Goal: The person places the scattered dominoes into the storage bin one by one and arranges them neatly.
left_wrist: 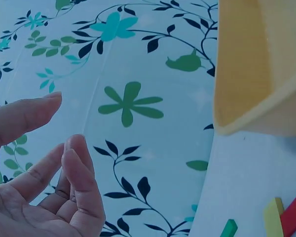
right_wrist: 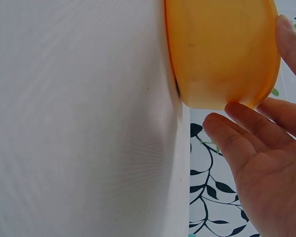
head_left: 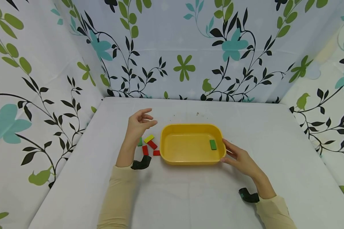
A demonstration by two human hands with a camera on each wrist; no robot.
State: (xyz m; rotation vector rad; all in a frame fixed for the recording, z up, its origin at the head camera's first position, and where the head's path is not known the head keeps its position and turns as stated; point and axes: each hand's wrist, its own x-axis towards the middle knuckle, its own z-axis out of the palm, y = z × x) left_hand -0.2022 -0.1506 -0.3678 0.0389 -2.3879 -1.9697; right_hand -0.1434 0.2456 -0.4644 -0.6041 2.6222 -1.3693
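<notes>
A yellow plastic tray (head_left: pixel 186 146) sits on the white-covered table with one green block (head_left: pixel 213 144) lying in its right part. My right hand (head_left: pixel 242 160) holds the tray's right end, the thumb at the front corner and the fingers spread along the outer wall; the right wrist view shows the fingertips against the tray. Left of the tray, my left hand (head_left: pixel 137 125) hovers with thumb and fingers apart and nothing between them. Near its wrist lie a yellow block (head_left: pixel 149 138), red blocks (head_left: pixel 152 144) and a second green block (head_left: pixel 140 142), partly hidden by the forearm.
Black straps (head_left: pixel 141 162) show at both wrists. A leaf-and-flower patterned curtain (head_left: pixel 172 51) hangs behind the table and along both sides. Small dark specks (head_left: pixel 197 114) dot the white cloth beyond the tray.
</notes>
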